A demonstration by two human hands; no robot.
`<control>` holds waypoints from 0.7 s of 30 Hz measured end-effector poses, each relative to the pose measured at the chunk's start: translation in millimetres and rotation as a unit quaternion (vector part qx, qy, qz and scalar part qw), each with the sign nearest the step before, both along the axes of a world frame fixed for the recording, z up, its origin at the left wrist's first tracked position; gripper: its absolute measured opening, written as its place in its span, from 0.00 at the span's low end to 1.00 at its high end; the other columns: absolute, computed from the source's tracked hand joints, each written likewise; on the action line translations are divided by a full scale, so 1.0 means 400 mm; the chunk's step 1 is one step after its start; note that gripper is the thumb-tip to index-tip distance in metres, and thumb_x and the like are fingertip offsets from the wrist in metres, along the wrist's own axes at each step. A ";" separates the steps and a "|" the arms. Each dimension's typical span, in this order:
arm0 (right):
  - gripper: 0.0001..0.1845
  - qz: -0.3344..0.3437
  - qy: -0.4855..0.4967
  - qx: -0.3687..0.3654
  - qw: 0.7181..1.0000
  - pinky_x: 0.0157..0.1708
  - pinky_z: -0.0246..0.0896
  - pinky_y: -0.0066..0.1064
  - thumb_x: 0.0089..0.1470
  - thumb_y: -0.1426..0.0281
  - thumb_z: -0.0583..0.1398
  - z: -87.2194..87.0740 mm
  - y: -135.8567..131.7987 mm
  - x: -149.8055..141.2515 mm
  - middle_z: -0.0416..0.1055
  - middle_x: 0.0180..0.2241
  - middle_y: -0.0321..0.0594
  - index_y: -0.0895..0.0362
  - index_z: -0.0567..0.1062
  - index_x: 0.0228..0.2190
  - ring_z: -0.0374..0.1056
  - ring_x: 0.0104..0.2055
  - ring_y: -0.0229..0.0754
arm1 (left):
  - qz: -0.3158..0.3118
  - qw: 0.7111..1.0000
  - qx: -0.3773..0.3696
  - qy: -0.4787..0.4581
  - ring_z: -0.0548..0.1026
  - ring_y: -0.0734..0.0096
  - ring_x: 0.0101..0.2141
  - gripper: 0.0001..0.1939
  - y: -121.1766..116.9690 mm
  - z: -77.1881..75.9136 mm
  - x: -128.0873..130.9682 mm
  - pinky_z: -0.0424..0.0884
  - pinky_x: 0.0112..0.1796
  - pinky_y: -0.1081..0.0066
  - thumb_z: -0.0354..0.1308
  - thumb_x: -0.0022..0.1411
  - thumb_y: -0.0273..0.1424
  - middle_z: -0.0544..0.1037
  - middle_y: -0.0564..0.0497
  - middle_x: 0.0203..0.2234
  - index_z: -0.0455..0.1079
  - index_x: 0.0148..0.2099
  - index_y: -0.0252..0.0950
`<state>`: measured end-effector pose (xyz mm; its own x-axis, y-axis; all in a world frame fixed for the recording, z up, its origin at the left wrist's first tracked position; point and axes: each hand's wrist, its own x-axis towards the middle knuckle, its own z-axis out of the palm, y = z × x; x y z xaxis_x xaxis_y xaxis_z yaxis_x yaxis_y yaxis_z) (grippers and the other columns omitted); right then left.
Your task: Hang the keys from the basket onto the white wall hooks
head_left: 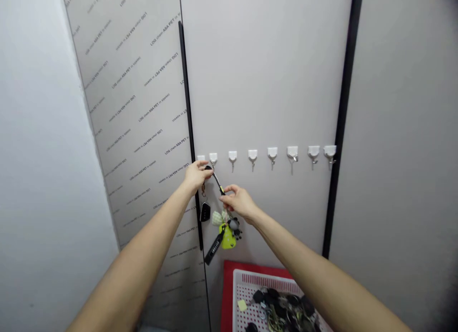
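Note:
My left hand (195, 175) pinches the upper end of a dark keychain strap (217, 181), just below the second white hook (213, 158) from the left. Lower down, my right hand (239, 201) holds the same strap between thumb and fingers. From it dangle a bright yellow-green charm (228, 237), a small grey figure (234, 224), a pale checked bow (216, 218) and a black tag (213, 250) with white lettering. A black car key (205, 212) hangs beside them, beneath the leftmost hook (201, 158), which is partly covered by my left hand. Whether the strap touches the second hook is unclear.
Several more white hooks (253, 155) run in a row to the right on a pale panel (268, 84). Below, a white perforated basket (265, 278) of keys sits on a red surface (227, 294). A long black handle (186, 98) edges the panel's left side.

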<state>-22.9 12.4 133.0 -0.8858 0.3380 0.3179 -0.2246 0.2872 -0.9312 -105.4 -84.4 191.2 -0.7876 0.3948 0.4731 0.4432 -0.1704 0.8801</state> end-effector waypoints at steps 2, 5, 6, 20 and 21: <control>0.10 -0.034 0.023 0.000 0.999 0.11 0.46 0.18 0.34 0.73 0.55 0.018 -0.001 -0.018 0.58 0.08 0.25 0.57 0.58 0.24 0.52 0.10 0.27 | 0.035 0.999 0.019 0.023 0.65 0.80 0.22 0.15 0.017 0.015 -0.009 0.61 0.26 0.76 0.53 0.37 0.22 0.67 0.54 0.21 0.61 0.34 0.32; 0.10 -0.064 0.040 0.004 0.997 0.11 0.48 0.19 0.33 0.74 0.55 0.031 -0.001 -0.034 0.58 0.08 0.25 0.57 0.58 0.24 0.52 0.10 0.27 | 0.057 0.998 0.016 0.031 0.65 0.79 0.23 0.12 0.037 0.032 -0.013 0.61 0.27 0.76 0.49 0.39 0.23 0.69 0.52 0.22 0.63 0.31 0.32; 0.11 -0.067 0.041 0.000 0.997 0.11 0.48 0.19 0.33 0.73 0.55 0.032 -0.001 -0.036 0.58 0.08 0.25 0.57 0.58 0.24 0.52 0.10 0.27 | 0.052 0.998 0.011 0.027 0.66 0.79 0.23 0.11 0.042 0.036 -0.013 0.61 0.26 0.76 0.48 0.40 0.23 0.69 0.52 0.23 0.63 0.31 0.32; 0.09 -0.056 -0.003 -0.046 0.997 0.08 0.44 0.17 0.38 0.71 0.54 0.033 0.006 -0.057 0.58 0.08 0.26 0.58 0.56 0.24 0.49 0.08 0.26 | 0.170 0.958 -0.093 0.211 0.67 0.77 0.29 0.15 0.068 0.044 -0.059 0.61 0.32 0.75 0.45 0.39 0.20 0.70 0.50 0.28 0.62 0.34 0.33; 0.09 -0.054 -0.010 -0.050 0.997 0.08 0.44 0.17 0.38 0.71 0.54 0.031 0.006 -0.058 0.58 0.08 0.26 0.58 0.56 0.24 0.50 0.08 0.26 | 0.205 0.949 -0.104 0.217 0.67 0.76 0.29 0.14 0.069 0.045 -0.055 0.61 0.32 0.75 0.46 0.39 0.20 0.70 0.50 0.28 0.63 0.32 0.32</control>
